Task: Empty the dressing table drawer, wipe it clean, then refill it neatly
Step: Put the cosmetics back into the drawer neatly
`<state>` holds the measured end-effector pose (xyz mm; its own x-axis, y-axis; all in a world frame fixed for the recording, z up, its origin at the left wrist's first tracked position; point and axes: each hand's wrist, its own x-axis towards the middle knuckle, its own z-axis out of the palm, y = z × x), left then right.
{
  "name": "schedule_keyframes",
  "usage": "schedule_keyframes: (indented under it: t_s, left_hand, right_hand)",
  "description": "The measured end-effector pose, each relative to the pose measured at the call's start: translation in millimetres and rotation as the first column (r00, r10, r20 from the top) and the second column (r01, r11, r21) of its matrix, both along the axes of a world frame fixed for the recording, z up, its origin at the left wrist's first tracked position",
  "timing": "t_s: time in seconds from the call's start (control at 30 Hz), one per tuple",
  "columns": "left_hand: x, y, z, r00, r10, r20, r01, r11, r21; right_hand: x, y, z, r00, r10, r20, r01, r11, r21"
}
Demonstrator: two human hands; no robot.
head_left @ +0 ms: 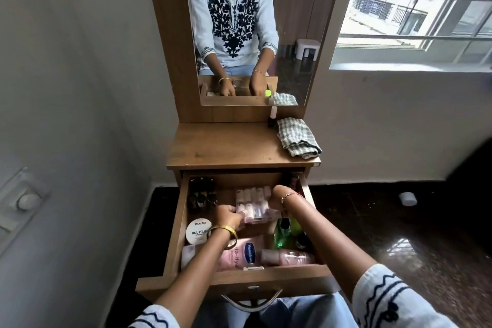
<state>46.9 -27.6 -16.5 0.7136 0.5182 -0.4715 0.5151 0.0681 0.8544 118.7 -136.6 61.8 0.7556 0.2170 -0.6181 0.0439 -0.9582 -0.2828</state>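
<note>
Step in hand: looks like a clear tray of small pink-and-white bottles (254, 205) is being dealt with inside the open drawer (174, 234). Whether it's going out or being set back in can't be told from this, tbh.

Left hand (228, 217): fingers are curled onto the tray's near-left corner, so it's being gripped there.

Right hand (277, 198): knuckles are bent down over the tray's right edge. The fingertips are hidden, so a grip is likely but can't be confirmed.

Tray vs fingers: it sits right between the two hands, touching both, with most of it just beyond the left fingers.

How it's best done: the tray should be kept level and moved straight, since the bottles stand loose in rows and would probably topple if one side is tipped. Both sides should be held evenly.

Just left of the left fingers: a cluster of dark bottles (201, 194), close enough to get knocked.

Nearer than the left fingers: a round white tin (197, 231) and a pink lotion bottle (241, 253), partly under the wrist.

Below the right wrist: a green bottle (282, 234), near the tray's corner, so it's worth watching.

Well beyond both hands: a checked cloth (298, 137) is lying folded on the table top (223, 145), with a small bottle (272, 117) beside it.
</note>
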Motion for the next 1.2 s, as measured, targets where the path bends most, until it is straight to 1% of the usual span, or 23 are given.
schedule_keyframes:
  t_s: [0.1,0.17,0.2,0.27,0.37,0.43,0.57,0.67,0.77,0.83,0.9,1.07,1.2]
  left_hand:
    - [1,-1,-6,1.0,-0.011,-0.007,0.011,0.998,0.07]
    - [1,0,-8,0.999,-0.03,-0.031,0.034,0.991,0.129]
    - [0,0,-8,0.998,-0.046,-0.043,0.053,0.985,0.165]
    - [-1,-1,-8,0.994,-0.087,-0.064,0.099,0.969,0.227]
    - [-2,-1,-6,0.979,-0.164,-0.121,0.194,0.935,0.298]
    - [-2,0,-7,0.969,-0.189,-0.159,0.233,0.911,0.341]
    - [-3,0,-9,0.968,-0.191,-0.163,0.236,0.913,0.334]
    - [-4,0,-5,0.973,-0.181,-0.142,0.217,0.926,0.308]
    - [-4,1,-3,0.977,-0.184,-0.111,0.209,0.934,0.291]
    - [-5,0,-1,0.983,-0.166,-0.077,0.179,0.954,0.24]
    - [-7,-2,3,0.99,-0.132,-0.04,0.138,0.965,0.224]
    - [-10,-6,21,0.996,-0.02,0.087,0.001,0.976,0.217]
    - [-2,-3,41,0.977,-0.012,0.213,-0.032,0.978,0.204]
  right_hand:
    - [0,2,-2,0.998,0.067,-0.011,-0.068,0.996,-0.05]
    - [4,3,-7,0.997,0.072,0.003,-0.072,0.997,-0.009]
    - [5,4,-7,0.998,0.07,-0.005,-0.07,0.997,-0.014]
    - [5,5,-6,0.996,0.083,-0.03,-0.085,0.994,-0.073]
    - [5,7,-8,0.993,0.1,0.067,-0.096,0.994,-0.057]
    - [3,8,-13,0.989,0.105,0.101,-0.098,0.993,-0.066]
    - [0,8,-20,0.988,0.04,0.152,-0.033,0.998,-0.049]
    - [2,7,-23,0.982,0.015,0.189,-0.008,0.999,-0.042]
    - [4,5,-23,0.983,0.006,0.181,0.0,0.999,-0.035]
    - [5,4,-23,0.982,-0.007,0.187,0.012,1.0,-0.025]
    - [7,4,-22,0.976,-0.002,0.216,0.004,1.0,-0.01]
    - [11,7,-6,0.963,0.052,0.266,-0.057,0.998,0.014]
    - [19,9,14,0.936,0.075,0.345,-0.106,0.992,0.072]
